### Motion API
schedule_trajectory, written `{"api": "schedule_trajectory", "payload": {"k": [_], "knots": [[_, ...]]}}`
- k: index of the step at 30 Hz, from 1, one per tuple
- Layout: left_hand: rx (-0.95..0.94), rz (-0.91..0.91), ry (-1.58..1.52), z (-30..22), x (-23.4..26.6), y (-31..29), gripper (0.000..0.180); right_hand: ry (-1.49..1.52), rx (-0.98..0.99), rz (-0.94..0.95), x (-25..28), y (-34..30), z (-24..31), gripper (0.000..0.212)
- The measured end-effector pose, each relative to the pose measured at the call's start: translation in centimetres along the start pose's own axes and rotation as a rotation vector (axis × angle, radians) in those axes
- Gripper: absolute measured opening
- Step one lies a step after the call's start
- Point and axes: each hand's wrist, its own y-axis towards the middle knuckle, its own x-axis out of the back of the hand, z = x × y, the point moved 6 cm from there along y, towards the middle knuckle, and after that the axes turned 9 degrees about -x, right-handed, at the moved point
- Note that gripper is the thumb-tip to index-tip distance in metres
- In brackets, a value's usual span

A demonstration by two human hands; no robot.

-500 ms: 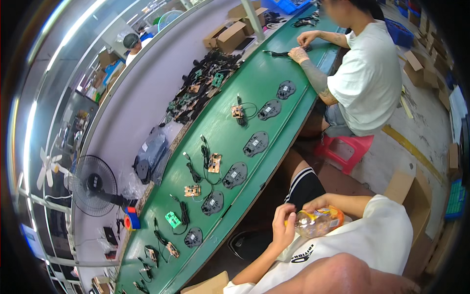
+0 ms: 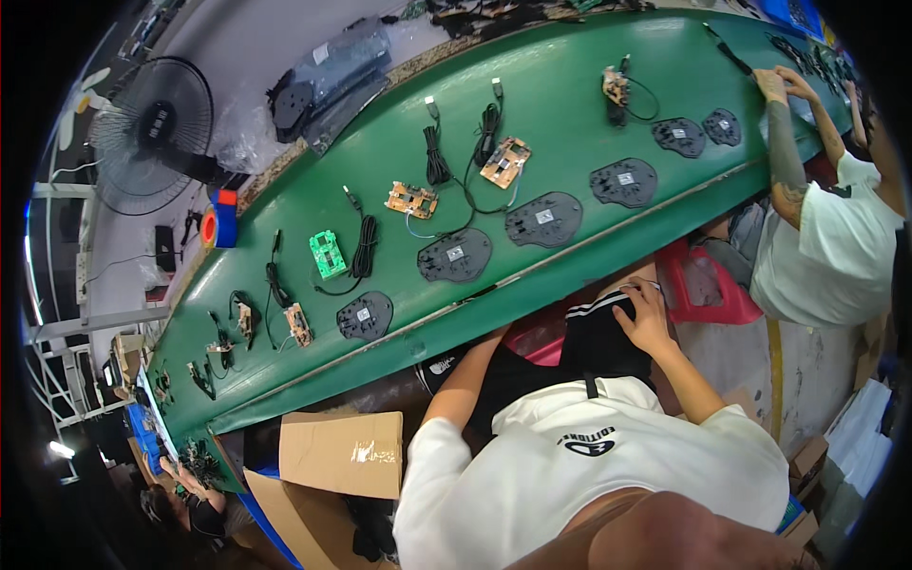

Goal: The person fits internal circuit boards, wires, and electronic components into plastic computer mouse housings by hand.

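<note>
My right hand [image 2: 646,318] lies on my thigh in black shorts, fingers spread and holding nothing. My left forearm [image 2: 465,380] runs up to the table's front edge, and the hand at its end is hidden there. Beyond my hands, black mouse bottom shells [image 2: 543,219] lie in a row along the green table [image 2: 532,114]. Behind them are brown circuit boards [image 2: 505,161] with coiled black USB cables [image 2: 487,133]. A green circuit board [image 2: 327,255] with its cable lies farther left.
A blue and orange tape roll [image 2: 219,220] stands near a black fan [image 2: 157,128] at left. An open cardboard box [image 2: 342,454] sits below the table's front edge. At right a co-worker in a white shirt [image 2: 836,252] handles a cable, near a red stool [image 2: 703,285].
My view has swung leftward and down to the table. My hands have parted; the clear bottle with orange label they held is out of sight. My right hand now rests on my thigh.
</note>
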Motion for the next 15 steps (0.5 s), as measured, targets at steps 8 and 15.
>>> {"api": "schedule_trajectory", "payload": {"k": [8, 15], "knots": [[-0.182, 0.176, -0.214, 1.4, -8.9, 9.1, 0.025, 0.002, 0.077, 0.305, -5.4, -0.1, -1.7, 0.038], [-0.436, 0.327, -0.4, -4.5, -15.3, 15.8, 0.026, -0.213, 0.041, 0.309, -7.9, -1.4, -5.4, 0.038]]}}
